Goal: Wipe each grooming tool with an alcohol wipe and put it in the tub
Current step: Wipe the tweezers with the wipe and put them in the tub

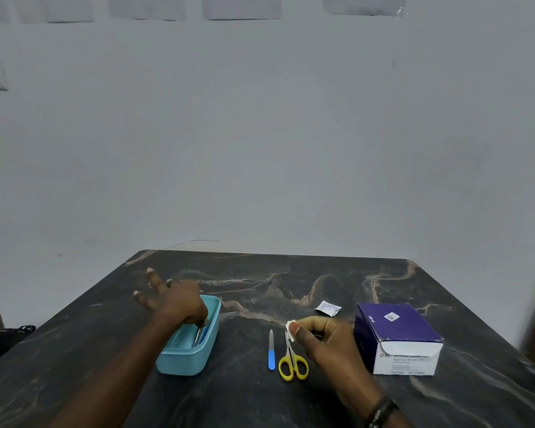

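Two tools down inside the light-blue plastic tub (188,350) under the left hand (179,301), thumb and forefinger pinching one, other fingers splayed: release low, then take the yellow-handled scissors (292,359) just below the right hand (325,338), itself pinching the white alcohol wipe (290,330).

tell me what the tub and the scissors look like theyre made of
The tub looks like matte light-blue plastic: uniform colour, rounded moulded rim. The scissors seem to have glossy yellow plastic handles and thin grey blades, probably steel, though the blades are partly hidden.
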The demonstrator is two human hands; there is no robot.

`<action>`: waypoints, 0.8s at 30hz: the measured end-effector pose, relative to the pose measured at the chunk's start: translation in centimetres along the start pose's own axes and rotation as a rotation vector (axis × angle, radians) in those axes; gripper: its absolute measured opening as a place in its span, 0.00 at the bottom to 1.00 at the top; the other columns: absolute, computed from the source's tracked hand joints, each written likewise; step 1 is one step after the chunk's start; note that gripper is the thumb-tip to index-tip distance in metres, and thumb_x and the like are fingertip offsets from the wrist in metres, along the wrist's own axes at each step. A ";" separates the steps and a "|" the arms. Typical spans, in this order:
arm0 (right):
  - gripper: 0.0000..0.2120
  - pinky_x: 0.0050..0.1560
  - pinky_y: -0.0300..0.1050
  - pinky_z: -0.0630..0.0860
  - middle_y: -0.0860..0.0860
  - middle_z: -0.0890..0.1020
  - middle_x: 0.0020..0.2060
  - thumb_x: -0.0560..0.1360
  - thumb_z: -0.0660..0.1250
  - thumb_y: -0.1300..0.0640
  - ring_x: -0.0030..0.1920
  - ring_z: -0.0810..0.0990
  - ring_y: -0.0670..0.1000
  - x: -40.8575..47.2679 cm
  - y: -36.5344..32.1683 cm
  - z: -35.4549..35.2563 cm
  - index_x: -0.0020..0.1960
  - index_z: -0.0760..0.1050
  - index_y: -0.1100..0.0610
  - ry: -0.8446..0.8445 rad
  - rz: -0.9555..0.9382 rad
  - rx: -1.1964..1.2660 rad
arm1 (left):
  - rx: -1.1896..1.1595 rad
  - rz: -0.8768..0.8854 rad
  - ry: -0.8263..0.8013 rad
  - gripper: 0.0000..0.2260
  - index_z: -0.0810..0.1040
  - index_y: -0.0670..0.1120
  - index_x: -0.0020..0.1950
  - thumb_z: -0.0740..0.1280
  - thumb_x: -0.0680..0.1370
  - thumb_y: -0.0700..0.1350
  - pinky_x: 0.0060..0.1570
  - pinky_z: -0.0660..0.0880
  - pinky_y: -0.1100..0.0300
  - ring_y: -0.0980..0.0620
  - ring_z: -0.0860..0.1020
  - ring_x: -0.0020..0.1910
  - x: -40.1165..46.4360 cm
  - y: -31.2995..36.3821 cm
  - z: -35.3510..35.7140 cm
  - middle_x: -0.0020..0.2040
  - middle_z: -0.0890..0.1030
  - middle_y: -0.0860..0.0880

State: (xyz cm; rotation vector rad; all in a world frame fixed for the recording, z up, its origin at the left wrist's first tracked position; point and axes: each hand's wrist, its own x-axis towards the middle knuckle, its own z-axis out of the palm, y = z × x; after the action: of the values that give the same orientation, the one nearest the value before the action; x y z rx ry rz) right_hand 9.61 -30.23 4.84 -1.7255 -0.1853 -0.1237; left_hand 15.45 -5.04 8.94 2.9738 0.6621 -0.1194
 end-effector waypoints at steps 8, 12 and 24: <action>0.07 0.37 0.32 0.76 0.49 0.87 0.35 0.74 0.72 0.55 0.36 0.83 0.41 0.6 0.7 0.0 0.40 0.84 0.56 0.050 -0.010 0.016 | 0.006 0.036 0.280 0.10 0.78 0.49 0.52 0.68 0.71 0.44 0.72 0.41 0.34 0.29 0.37 0.75 -1.7 0.1 0.4 0.77 0.55 0.34; 0.06 0.42 0.35 0.76 0.48 0.87 0.36 0.74 0.71 0.58 0.40 0.84 0.45 1.4 1.3 -0.1 0.40 0.84 0.55 0.198 -0.029 0.076 | -0.171 0.342 0.555 0.07 0.82 0.50 0.51 0.69 0.75 0.48 0.74 0.55 0.45 0.39 0.44 0.78 -5.1 2.3 0.7 0.76 0.62 0.42; 0.08 0.40 0.28 0.77 0.43 0.86 0.36 0.74 0.71 0.61 0.41 0.84 0.38 1.4 1.5 -0.4 0.42 0.83 0.48 0.295 -0.140 0.064 | -0.168 0.453 0.030 0.12 0.75 0.44 0.55 0.71 0.75 0.47 0.52 0.78 0.55 0.47 0.80 0.53 -7.6 7.3 4.0 0.54 0.80 0.45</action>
State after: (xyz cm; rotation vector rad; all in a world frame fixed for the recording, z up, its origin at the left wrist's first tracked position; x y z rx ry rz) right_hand 11.25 -30.76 3.68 -1.6091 -0.0909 -0.4670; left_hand 11.44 -15.25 6.24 2.8774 -0.0110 0.0141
